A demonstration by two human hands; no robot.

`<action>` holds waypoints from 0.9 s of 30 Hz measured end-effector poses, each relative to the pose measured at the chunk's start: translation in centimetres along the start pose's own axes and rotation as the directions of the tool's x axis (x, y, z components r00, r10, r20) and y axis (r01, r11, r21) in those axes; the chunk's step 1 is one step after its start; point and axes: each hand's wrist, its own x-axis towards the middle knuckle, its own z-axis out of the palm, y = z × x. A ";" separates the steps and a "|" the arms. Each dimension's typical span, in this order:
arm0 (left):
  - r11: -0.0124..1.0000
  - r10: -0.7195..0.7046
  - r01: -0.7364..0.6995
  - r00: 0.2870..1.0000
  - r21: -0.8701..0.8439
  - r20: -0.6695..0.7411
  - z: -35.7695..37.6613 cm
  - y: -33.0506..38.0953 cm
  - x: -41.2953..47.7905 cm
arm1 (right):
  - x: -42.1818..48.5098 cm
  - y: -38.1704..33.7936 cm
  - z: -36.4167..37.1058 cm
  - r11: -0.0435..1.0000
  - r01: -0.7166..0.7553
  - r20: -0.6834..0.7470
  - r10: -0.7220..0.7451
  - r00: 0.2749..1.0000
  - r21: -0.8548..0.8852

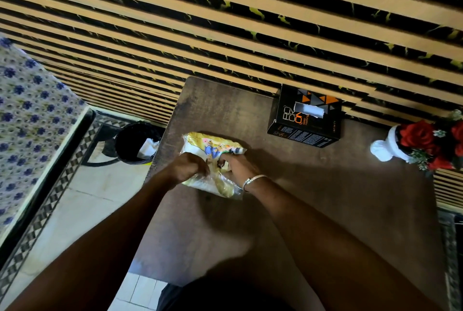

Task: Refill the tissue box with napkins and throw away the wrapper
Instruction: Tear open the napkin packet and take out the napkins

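A yellow printed plastic pack of napkins (213, 146) lies on the dark wooden table (313, 198), near its left edge. My left hand (189, 166) pinches the wrapper on its near left side. My right hand (238, 163), with a silver bracelet on the wrist, grips the wrapper just to the right. Crumpled clear plastic (220, 186) bulges out below both hands. A black tissue box (307, 116) with orange triangles stands at the table's far side, a white tissue showing in its top slot.
A black waste bin (135, 143) with white paper inside stands on the tiled floor left of the table. A white vase of red roses (426, 145) lies at the table's right edge. A striped wall runs behind. A floral-covered bed (30, 115) is at far left.
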 end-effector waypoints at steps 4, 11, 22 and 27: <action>1.000 0.006 -0.006 1.000 0.013 0.021 0.1 0.2 -0.3 | 0.6 -0.5 0.3 0.997 0.029 -0.037 -0.032 0.999 -0.070; 0.998 0.060 -0.062 0.986 0.009 0.153 -0.6 0.4 -1.7 | 1.6 -0.6 1.6 0.979 -0.008 -0.065 -0.005 0.998 -0.205; 0.971 0.205 -0.209 0.978 0.119 0.044 -0.8 -2.0 -4.4 | 0.5 -1.3 0.8 0.971 0.046 0.008 -0.050 0.999 0.234; 0.933 0.296 -0.272 0.952 0.237 -0.074 -0.3 -2.8 -5.9 | -2.4 -1.0 0.7 0.971 0.125 0.298 -0.183 0.937 0.203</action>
